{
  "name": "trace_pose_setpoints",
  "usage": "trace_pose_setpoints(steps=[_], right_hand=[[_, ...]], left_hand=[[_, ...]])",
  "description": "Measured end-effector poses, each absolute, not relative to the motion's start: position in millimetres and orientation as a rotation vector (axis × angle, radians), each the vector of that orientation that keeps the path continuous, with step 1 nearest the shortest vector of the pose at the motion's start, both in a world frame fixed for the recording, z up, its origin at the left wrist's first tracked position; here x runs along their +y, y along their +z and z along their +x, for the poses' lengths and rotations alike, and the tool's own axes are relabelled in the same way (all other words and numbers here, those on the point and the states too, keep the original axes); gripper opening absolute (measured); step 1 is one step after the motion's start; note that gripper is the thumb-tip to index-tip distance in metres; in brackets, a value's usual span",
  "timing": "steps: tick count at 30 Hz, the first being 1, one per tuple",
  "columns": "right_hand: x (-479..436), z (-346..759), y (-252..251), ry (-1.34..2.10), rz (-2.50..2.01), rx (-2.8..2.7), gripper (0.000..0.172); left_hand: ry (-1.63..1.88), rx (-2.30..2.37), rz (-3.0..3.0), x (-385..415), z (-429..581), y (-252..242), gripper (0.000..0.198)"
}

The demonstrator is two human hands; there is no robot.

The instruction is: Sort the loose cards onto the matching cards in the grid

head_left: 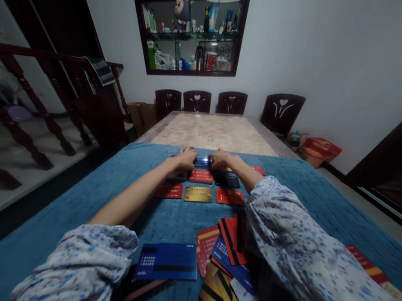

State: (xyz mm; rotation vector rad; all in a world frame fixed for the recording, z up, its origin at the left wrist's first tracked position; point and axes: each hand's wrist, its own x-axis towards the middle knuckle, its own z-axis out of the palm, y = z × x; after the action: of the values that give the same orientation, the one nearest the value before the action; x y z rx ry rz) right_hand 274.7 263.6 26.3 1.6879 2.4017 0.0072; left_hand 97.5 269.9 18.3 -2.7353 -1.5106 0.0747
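Both arms reach far out over a blue cloth (pixel 73 204). My left hand (pixel 187 157) and my right hand (pixel 220 158) meet at a dark blue card (pixel 202 161) in the far row, fingers curled down on its two ends. Below it lie a red card (pixel 201 176), a dark card (pixel 229 179), then a row of a red card (pixel 170 191), a gold card (pixel 198 194) and an orange-red card (pixel 230 197). A loose heap of cards (pixel 227 263) sits near my body.
A blue card (pixel 168 261) lies by my left sleeve. More cards (pixel 375 272) lie at the right edge. Beyond the cloth is the bare marble tabletop (pixel 213 131), with dark chairs (pixel 232 102) behind it. A wooden stair rail (pixel 49 86) runs on the left.
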Motion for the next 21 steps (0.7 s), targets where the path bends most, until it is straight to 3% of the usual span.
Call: trace_pose_setpoints(steps=[6, 12, 21], right_hand=[[254.1, 281.1, 31.9, 0.055, 1.694, 2.449, 0.061], [234.8, 291.3, 40.8, 0.138, 1.696, 2.585, 0.060], [185.8, 298.8, 53.5, 0.212, 1.672, 2.717, 0.025]], left_hand=[[-0.052, -1.440, -2.708, 257.3, 94.4, 23.0, 0.055], [-0.272, -1.395, -2.706, 233.7, 88.3, 22.4, 0.042], [-0.491, -1.326, -2.690, 191.1, 87.5, 19.1, 0.033]])
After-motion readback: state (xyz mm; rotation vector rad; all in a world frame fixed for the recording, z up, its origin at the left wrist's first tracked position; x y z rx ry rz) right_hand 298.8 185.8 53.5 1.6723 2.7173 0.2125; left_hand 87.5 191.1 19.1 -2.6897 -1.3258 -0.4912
